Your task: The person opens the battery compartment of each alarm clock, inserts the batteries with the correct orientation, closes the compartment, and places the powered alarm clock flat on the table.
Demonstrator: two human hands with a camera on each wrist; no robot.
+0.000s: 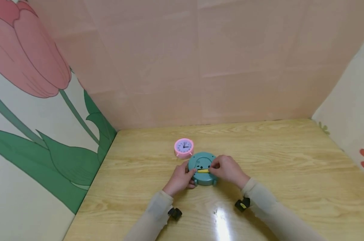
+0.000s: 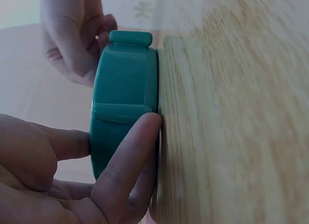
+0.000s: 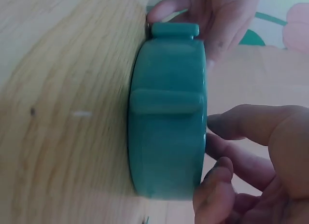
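Note:
A round teal clock (image 1: 204, 160) lies on its face with its back upward and two small feet toward me. In its back compartment shows a yellow battery (image 1: 203, 171). My left hand (image 1: 179, 178) grips the clock's left side, thumb on the back and fingers along the side wall close to the tabletop. Thumb and forefinger of my right hand (image 1: 228, 170) pinch at the battery's right end, covering that end. Both wrist views show the clock's side wall (image 2: 126, 79) edge-on, so the battery is hidden there.
Just behind the teal clock, a bit left, sits a small pink clock (image 1: 183, 147) with its dial up. The wood-grain table (image 1: 275, 150) runs back to a pinkish wall covering (image 1: 200, 67). A flower-painted panel (image 1: 28, 110) bounds the left side.

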